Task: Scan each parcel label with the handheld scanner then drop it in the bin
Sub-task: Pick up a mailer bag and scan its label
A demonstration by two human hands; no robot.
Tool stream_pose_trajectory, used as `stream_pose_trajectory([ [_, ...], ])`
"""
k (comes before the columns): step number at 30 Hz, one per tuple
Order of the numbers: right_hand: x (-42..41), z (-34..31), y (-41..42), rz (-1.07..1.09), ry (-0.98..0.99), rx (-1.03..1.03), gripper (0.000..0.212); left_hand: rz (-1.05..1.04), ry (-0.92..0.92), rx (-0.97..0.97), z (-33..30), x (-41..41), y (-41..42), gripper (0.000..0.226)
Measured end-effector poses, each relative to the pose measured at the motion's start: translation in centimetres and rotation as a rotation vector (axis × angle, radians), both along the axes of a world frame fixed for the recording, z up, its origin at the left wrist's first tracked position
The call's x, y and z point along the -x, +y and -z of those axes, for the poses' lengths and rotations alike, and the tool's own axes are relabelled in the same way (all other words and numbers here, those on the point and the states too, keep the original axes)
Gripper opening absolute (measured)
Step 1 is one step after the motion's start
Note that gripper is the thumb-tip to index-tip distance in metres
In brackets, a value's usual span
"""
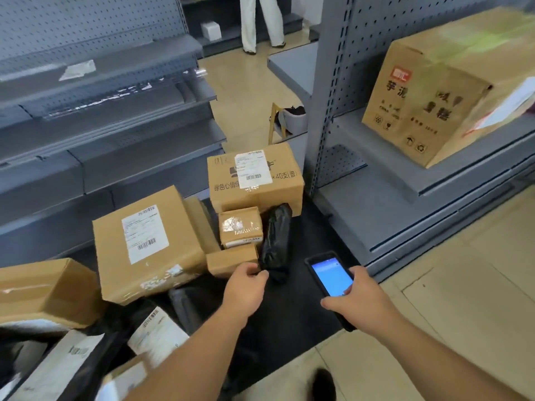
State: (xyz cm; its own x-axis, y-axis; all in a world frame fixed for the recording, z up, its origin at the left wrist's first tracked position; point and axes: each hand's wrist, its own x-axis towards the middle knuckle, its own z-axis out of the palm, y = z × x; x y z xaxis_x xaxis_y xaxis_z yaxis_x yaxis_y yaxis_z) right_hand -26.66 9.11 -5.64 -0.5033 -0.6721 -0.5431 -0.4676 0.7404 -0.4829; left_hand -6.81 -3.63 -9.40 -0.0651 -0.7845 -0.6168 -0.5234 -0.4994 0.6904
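**Left hand at black parcel, scanner in right**

Head view. Left hand (246, 285) reaches forward, thumb and fingers pinching the near end of a black bagged parcel (276, 241); grip closed on the wrap. The parcel lies on a black floor mat (289, 322), leaning against a large labelled carton (256, 178) behind it.

Right hand (357, 296) grips the handheld scanner (330, 277), fingers curled round its body, screen lit blue and facing up. Scanner is held just right of the black parcel, apart from it.

Left of the parcel: two small cartons stacked (240, 230), then a tilted carton with white label (147, 241) facing up. More cartons and bagged parcels piled at lower left, blurred. Cannot tell which container is the bin.

Grey shelving (101, 111) on both sides; a printed brown box (428, 111) sits on the right shelf. A person's legs (260, 21) are at the far end of the aisle.
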Motion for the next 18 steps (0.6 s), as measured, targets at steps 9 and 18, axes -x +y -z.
stream_pose_trajectory([
  [9, 7.1, 1.0, -2.2, -0.110, -0.053, -0.058, 0.075, -0.169, -0.042, -0.006, 1.3, 5.9, -0.9, 0.058],
  [18, 8.6, 2.7, -3.8, -0.155, -0.061, -0.076, 0.075, 0.009, -0.345, 0.130, 4.6, 7.9, -2.3, 0.045],
])
